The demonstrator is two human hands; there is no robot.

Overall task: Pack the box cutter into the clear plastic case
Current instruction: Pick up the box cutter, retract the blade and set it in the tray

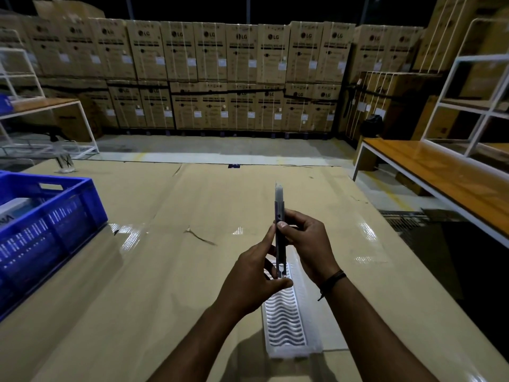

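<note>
A slim grey box cutter (279,213) is held upright, edge-on to me, above the cardboard-covered table. My left hand (254,279) pinches its lower end between thumb and fingers. My right hand (305,244) grips its middle, thumb on the side. A short length of blade shows at its top end. The clear plastic case (286,323) lies flat on the table below my hands, with a white wavy-patterned insert, its far end hidden behind my hands.
A blue plastic crate (46,224) holding a white box stands at the table's left. A wooden bench (446,177) with a white rack is at the right. Stacked cardboard cartons (220,75) line the back wall. The table's right edge drops to dark floor.
</note>
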